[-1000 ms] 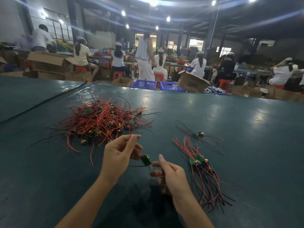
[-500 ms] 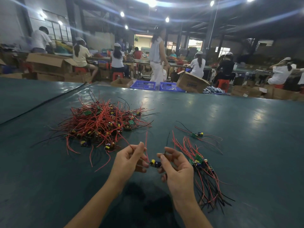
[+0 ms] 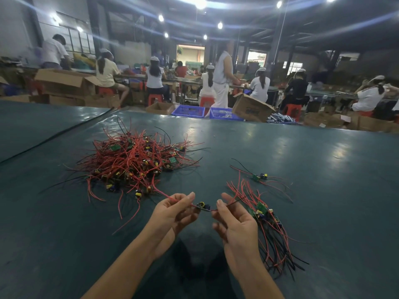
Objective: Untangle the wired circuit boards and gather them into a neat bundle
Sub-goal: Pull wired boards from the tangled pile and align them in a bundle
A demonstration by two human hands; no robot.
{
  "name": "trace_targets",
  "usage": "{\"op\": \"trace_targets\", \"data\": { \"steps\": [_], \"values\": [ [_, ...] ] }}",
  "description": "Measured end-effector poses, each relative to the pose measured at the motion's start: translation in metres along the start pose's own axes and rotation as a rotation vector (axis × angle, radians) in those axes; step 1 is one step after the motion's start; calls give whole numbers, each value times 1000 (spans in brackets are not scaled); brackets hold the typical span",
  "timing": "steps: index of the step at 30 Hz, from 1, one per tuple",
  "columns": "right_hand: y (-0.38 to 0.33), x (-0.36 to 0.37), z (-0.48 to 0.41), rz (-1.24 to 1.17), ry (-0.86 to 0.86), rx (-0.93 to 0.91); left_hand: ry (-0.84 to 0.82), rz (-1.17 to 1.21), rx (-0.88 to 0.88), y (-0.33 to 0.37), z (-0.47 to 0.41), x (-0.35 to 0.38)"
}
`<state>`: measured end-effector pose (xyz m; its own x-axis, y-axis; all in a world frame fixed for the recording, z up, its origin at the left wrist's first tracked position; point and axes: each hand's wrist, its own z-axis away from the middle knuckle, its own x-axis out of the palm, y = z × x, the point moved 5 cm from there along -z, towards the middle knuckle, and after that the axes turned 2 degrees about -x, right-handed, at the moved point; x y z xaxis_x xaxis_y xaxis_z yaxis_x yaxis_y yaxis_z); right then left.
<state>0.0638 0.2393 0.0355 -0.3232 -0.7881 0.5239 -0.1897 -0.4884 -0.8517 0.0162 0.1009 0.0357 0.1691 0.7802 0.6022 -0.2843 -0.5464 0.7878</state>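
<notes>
The left hand (image 3: pixel 172 212) pinches a red wire (image 3: pixel 164 194) between thumb and forefinger, with the other fingers curled beneath. The right hand (image 3: pixel 235 225) pinches the thin wires on the opposite side in the same way, its remaining fingers loosely bent. Between the two grips hangs a small circuit board (image 3: pixel 203 206), lifted clear of the table (image 3: pixel 323 201) and carrying a yellow part and a dark blue one.

From the left grip the red wire runs out and away toward the far left. A black wire (image 3: pixel 236 202) sticks out past the right grip to the right.

Just right of the right grip lies a bundle of boards (image 3: pixel 262 209), green boards close together at its far end and red and black wires trailing toward the person in roughly one direction. Farther beyond the right grip, apart from the bundle, a single board (image 3: pixel 259 176) lies with its wires spread loose.

Beyond the left grip and to its left sits a tangled pile (image 3: pixel 133 160) of red wires, black wires and small boards, heaped and crossing every way. Whether the pinched red wire is caught in this pile cannot be told.

The table is covered in dark green sheet. Past its far edge stand blue baskets (image 3: pixel 189 111), cardboard boxes (image 3: pixel 250 108) and red stools (image 3: pixel 291 110), with seated workers (image 3: pixel 154 76) in white tops and one person standing (image 3: pixel 222 78).
</notes>
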Motion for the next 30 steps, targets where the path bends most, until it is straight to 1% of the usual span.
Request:
{"op": "trace_targets", "data": {
  "steps": [5,8,11,14,16,17,20,23,27,30],
  "values": [
    [0,5,6,30,-43,13,0,-133,22,-4,3,4],
    [-3,10,8,25,-101,10,21,-245,-34,-10,5,5],
    [-4,13,10,1,-123,4,-24,-348,-84,-13,7,7],
    [-1,5,6,28,-20,-22,-48,-296,-4,-12,5,8],
    [2,0,4,122,54,-35,-46,-246,35,-11,3,8],
    [4,0,4,179,60,-35,-55,-235,39,-12,2,8],
    [9,4,7,251,23,-1,-82,-276,51,-11,2,8],
    [8,5,8,281,11,-1,-33,-366,72,-12,2,5],
    [4,14,12,192,-114,27,-23,-608,59,-14,5,3],
    [3,14,13,203,-103,15,-25,-672,128,-10,4,5]
  ]
}}
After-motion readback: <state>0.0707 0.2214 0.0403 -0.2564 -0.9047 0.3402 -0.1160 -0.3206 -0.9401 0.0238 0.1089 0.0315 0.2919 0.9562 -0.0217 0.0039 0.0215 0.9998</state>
